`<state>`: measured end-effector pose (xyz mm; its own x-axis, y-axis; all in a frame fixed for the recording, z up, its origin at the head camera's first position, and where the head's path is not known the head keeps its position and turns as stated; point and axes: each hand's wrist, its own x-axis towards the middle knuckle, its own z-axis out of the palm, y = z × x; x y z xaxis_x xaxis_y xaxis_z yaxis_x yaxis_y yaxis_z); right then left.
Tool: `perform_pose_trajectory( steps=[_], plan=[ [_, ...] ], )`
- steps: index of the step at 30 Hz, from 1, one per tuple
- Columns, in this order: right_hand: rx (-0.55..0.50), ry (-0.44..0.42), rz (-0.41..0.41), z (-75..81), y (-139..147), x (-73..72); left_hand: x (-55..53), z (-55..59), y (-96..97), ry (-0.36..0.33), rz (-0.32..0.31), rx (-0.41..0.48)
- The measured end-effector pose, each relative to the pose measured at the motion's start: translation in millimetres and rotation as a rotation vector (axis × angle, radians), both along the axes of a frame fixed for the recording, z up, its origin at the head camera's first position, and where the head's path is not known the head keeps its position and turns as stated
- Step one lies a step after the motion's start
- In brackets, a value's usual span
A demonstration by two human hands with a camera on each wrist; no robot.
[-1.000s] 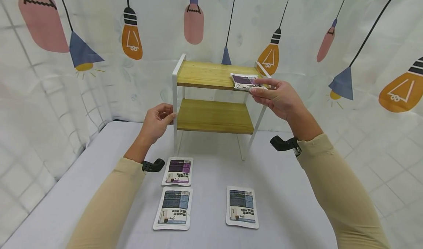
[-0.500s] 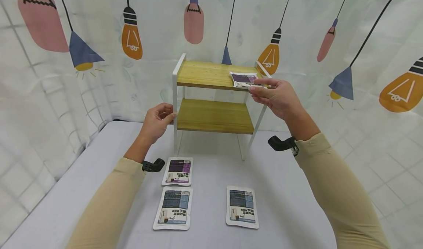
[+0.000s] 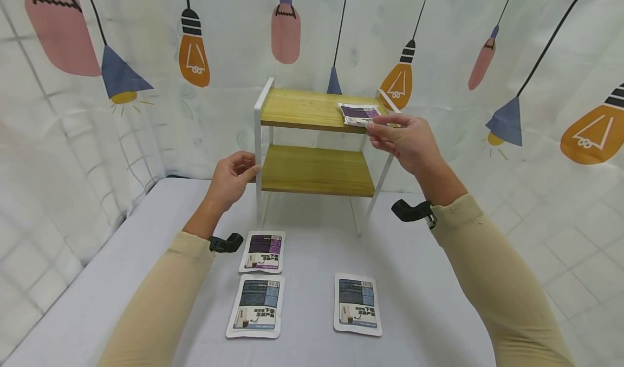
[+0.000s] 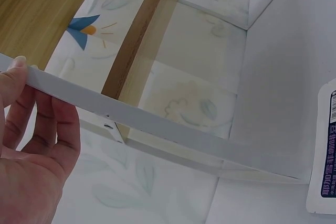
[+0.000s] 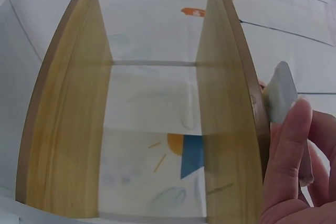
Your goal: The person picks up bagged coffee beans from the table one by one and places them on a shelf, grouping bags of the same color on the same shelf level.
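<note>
A two-tier wooden shelf (image 3: 312, 169) with a white metal frame stands at the back of the table. My left hand (image 3: 234, 177) grips its left front post, thumb in front and fingers behind; the left wrist view shows the post (image 4: 79, 92) between them. At the right end of the top board, my right hand (image 3: 407, 139) pinches the near right corner of a white pouch (image 3: 358, 113) with a purple label, which lies flat over the board. In the right wrist view the pouch (image 5: 282, 93) shows edge-on beside the top board, thumb against it.
On the white table (image 3: 312, 302) lie a purple-label pouch (image 3: 262, 252), a blue-label pouch (image 3: 255, 306) in front of it, and another blue-label pouch (image 3: 358, 305) to the right. A printed curtain (image 3: 229, 47) hangs behind the shelf.
My right hand has shifted slightly left and farther back, carrying the purple-label pouch deeper onto the top board. My left hand stays on the post.
</note>
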<state>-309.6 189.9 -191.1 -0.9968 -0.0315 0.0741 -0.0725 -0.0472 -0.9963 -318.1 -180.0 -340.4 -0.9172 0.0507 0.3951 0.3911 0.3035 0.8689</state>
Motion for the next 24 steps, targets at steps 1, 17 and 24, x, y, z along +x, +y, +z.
perform_pose_trajectory(
  steps=[1, 17, 24],
  plan=[
    [0.002, 0.001, -0.006, -0.1, -0.3, -0.2, 0.0, 0.0, 0.0, 0.001, -0.001, 0.000],
    [0.013, 0.037, 0.016, 1.5, 0.1, 0.2, -3.9, -1.2, 0.2, 0.010, -0.009, 0.016],
    [0.046, 0.038, -0.014, 1.8, -1.3, -0.7, -1.4, -0.9, 0.3, 0.021, -0.016, 0.020]
  ],
)
